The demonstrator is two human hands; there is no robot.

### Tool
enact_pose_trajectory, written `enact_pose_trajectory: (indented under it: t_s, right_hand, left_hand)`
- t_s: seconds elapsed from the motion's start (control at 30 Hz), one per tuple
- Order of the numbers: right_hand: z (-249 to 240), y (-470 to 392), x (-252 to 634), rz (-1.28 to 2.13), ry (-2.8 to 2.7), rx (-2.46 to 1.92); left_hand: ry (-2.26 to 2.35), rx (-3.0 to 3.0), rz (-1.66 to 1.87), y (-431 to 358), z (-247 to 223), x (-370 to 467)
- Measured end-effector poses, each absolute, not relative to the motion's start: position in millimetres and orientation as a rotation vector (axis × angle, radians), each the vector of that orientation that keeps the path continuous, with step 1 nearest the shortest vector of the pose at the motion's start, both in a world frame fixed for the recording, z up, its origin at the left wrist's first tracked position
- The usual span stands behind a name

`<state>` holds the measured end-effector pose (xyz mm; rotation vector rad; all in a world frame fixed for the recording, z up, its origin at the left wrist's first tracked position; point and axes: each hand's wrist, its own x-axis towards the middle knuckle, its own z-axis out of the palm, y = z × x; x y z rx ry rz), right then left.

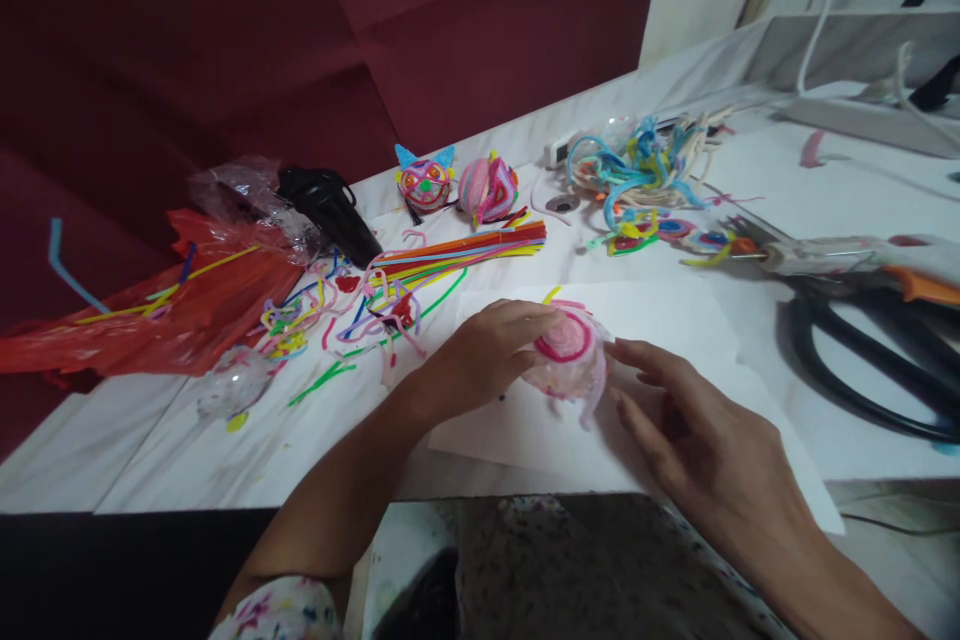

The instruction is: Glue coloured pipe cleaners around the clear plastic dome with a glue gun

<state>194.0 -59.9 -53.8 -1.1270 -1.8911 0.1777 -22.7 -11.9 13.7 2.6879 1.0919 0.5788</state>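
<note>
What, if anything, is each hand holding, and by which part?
The left hand holds the round pink piece by its left side; the right hand, open beside it, holds nothing visible.

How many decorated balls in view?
3: blue-eared ball at the back, striped ball to its right, pink ball between left hand and right hand.

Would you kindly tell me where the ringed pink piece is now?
In the head view, the ringed pink piece is just right of centre, over the white paper, between the left hand and right hand.
</note>
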Motion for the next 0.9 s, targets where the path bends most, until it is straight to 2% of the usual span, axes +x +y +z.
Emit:
enact_pose_trajectory:
  t_s: [0.47,0.73,0.9]
  right_hand:
    - [-60,-62,182,-0.150,-1.964,-0.910]
    - [-60,-60,188,-0.135,-1.938,-0.906]
    - [-62,-61,186,-0.113,-1.895,-0.923]
  left_hand:
    - [1.131,2.733,0.471,-10,21,-13]
    - [1.217,2.895,0.231,-15,27,1]
    - [1.103,2.924,0.173,-9,29,3]
